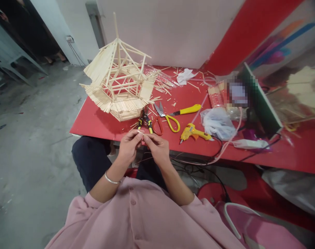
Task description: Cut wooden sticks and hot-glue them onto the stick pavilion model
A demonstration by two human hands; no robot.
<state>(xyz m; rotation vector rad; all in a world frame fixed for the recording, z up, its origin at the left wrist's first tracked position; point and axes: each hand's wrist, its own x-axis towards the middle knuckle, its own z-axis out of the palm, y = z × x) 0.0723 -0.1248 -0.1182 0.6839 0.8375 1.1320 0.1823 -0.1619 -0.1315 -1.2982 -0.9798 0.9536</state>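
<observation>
My left hand (128, 145) and my right hand (157, 147) meet at the table's front edge, thumbs and fingertips pinched together. A short pale stick piece (140, 131) shows between the fingertips; most of it is hidden. Just beyond the hands lie black-and-yellow pliers (145, 121) and scissors (162, 116) with one red and one yellow handle. Behind them stands a pavilion-like model of thin wooden sticks (126, 103), its roof partly covered and partly bare frame. A yellow hot glue gun (195, 132) rests right of my right hand.
A yellow-handled cutter (187, 110) lies behind the glue gun on the red table (116, 129). Loose sticks (164, 86) and scraps are scattered beyond the model. A plastic bag (218, 122) and a green-sided box (262, 100) stand to the right. Cables (198, 169) hang below the edge.
</observation>
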